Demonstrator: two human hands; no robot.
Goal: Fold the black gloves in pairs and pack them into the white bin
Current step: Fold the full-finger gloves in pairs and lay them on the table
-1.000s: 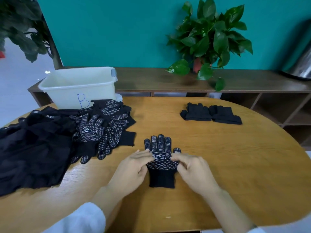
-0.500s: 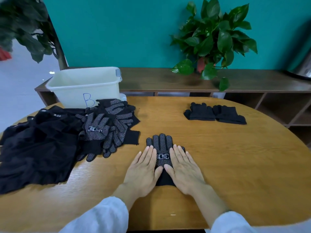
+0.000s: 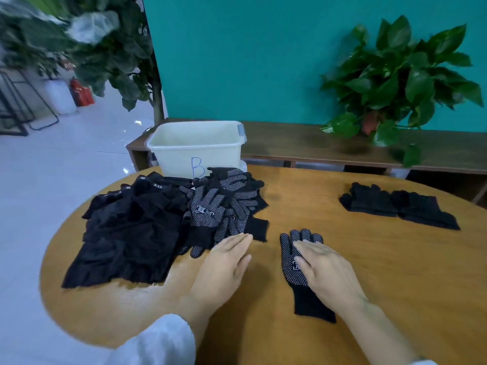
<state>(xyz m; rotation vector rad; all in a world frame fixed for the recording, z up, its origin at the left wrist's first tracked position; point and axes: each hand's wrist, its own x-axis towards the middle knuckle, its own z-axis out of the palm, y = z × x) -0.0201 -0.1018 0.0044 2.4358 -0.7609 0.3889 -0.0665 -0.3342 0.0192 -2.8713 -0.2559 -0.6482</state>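
Note:
One black dotted glove [image 3: 292, 264] lies flat on the round wooden table [image 3: 395, 272], fingers pointing away from me. My right hand [image 3: 326, 272] rests flat on it with straight fingers. My left hand [image 3: 224, 267] is flat and open, its fingertips at the near edge of a loose pile of black dotted gloves [image 3: 226, 204]. A folded pair of black gloves [image 3: 398, 204] lies at the far right. The white bin [image 3: 195, 146], marked with a blue B, stands behind the pile; its inside is mostly hidden.
A heap of black cloth [image 3: 126, 230] covers the table's left side next to the glove pile. Behind the table runs a low wooden shelf [image 3: 303, 143] with a potted plant [image 3: 400, 83]. The table's left edge drops to a white floor.
My left hand has left the single glove and moved left to the edge of the glove pile. My right hand stays flat on the glove. The view has swung left.

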